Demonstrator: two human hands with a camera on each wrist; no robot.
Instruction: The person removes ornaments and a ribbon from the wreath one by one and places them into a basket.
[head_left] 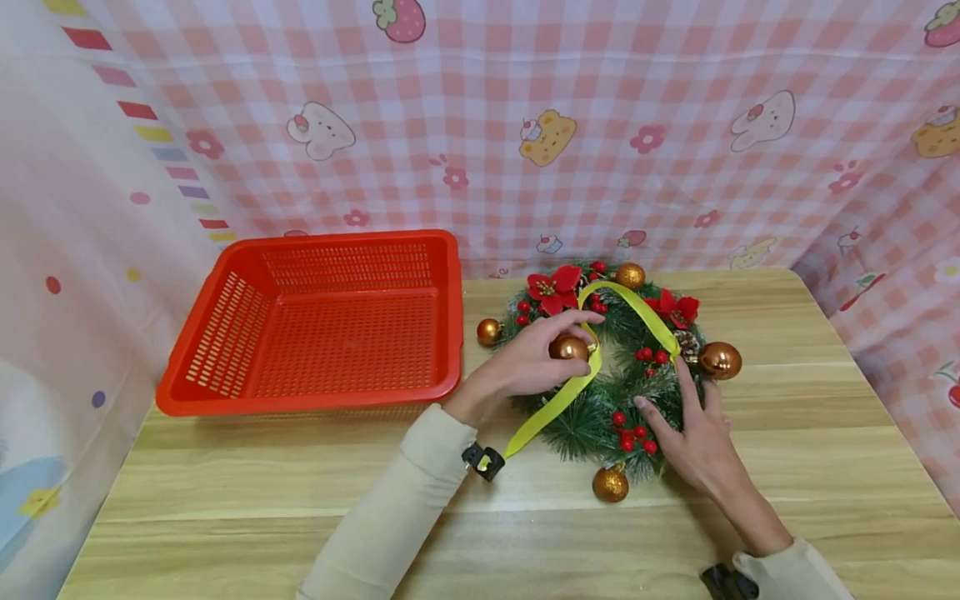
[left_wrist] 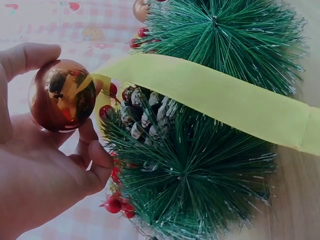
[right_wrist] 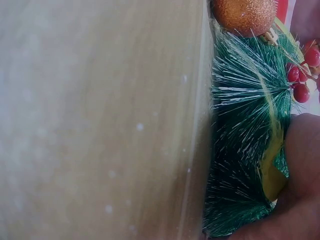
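A green wreath with red berries, red flowers and pinecones lies on the wooden table. My left hand pinches a shiny copper ball ornament between thumb and fingers, over the wreath's left side. From the ball's cap a yellow ribbon runs across the wreath in the left wrist view. In the head view the ribbon also loops over the top to the right side. There my right hand grips the wreath's lower right edge, index fingertip at the ribbon's end. Some of its fingers are hidden.
An open red plastic basket stands to the left of the wreath. Other ball ornaments hang round the wreath: a copper one at right and a glittery gold one at the bottom. A checked cloth hangs behind the table.
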